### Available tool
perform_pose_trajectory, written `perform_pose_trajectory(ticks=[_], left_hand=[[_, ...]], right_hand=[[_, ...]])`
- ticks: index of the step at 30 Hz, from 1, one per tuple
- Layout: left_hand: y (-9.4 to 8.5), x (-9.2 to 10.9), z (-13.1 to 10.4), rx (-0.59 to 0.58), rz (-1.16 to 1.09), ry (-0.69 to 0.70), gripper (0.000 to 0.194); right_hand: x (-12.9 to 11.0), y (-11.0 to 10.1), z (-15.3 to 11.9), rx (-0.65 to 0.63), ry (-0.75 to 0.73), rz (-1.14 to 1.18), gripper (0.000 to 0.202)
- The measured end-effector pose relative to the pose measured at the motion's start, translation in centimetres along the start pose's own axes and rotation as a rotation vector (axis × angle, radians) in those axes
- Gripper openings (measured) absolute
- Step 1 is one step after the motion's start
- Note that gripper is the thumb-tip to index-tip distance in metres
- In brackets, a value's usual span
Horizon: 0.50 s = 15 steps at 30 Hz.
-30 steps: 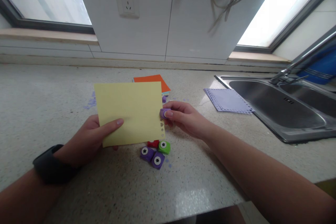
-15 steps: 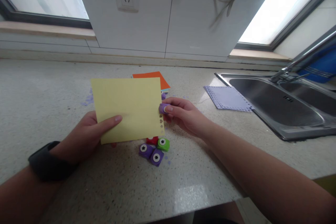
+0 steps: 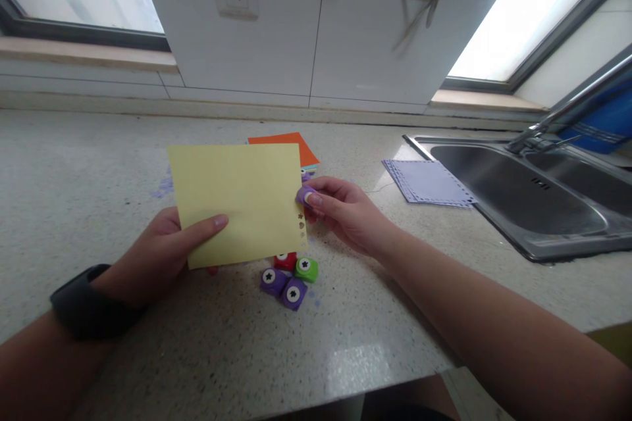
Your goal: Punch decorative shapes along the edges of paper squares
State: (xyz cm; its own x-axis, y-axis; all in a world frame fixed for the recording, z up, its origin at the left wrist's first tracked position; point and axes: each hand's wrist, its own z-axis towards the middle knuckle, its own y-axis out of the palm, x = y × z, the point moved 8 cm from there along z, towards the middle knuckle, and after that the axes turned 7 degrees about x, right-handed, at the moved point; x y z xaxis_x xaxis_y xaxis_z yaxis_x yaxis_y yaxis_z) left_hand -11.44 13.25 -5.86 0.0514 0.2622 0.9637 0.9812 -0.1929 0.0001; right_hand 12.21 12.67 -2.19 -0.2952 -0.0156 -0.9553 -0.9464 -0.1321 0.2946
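Observation:
A sheet of yellow paper (image 3: 237,197) is held up by my left hand (image 3: 168,240), thumb on its front and fingers behind. Small shaped holes run along the lower part of its right edge. My right hand (image 3: 345,214) pinches a purple craft punch (image 3: 306,196) at that edge, just above the holes; whether the paper is in its slot I cannot tell. Below the sheet lie a red punch (image 3: 285,261), a green punch (image 3: 307,269) and two purple punches (image 3: 293,293) in a cluster. Behind the sheet's right edge another purple punch (image 3: 305,175) is partly hidden.
Orange paper (image 3: 306,148) lies on other sheets behind the yellow one. To the right, a stack of lilac sheets (image 3: 427,181) with punched borders rests by the steel sink (image 3: 523,197). Purple scraps (image 3: 164,185) are scattered on the speckled counter (image 3: 197,355).
The purple punch in my right hand has tilted and shifted slightly at the paper's edge. My left hand keeps its hold on the sheet, and the whole view has shifted a little.

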Motion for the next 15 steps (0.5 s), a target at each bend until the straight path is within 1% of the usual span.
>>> perform_pose_trajectory(ticks=[5, 12, 15], left_hand=[[0.01, 0.14, -0.05, 0.014, 0.000, -0.002, 0.036], [-0.05, 0.29, -0.10, 0.035, 0.022, 0.007, 0.036], [-0.08, 0.24, -0.06, 0.034, 0.006, 0.003, 0.036]], right_hand=[[-0.14, -0.01, 0.01, 0.017, -0.010, 0.030, 0.026], [0.26, -0.44, 0.24, 0.025, 0.000, -0.012, 0.031], [0.44, -0.43, 0.25, 0.002, 0.004, -0.018, 0.032]])
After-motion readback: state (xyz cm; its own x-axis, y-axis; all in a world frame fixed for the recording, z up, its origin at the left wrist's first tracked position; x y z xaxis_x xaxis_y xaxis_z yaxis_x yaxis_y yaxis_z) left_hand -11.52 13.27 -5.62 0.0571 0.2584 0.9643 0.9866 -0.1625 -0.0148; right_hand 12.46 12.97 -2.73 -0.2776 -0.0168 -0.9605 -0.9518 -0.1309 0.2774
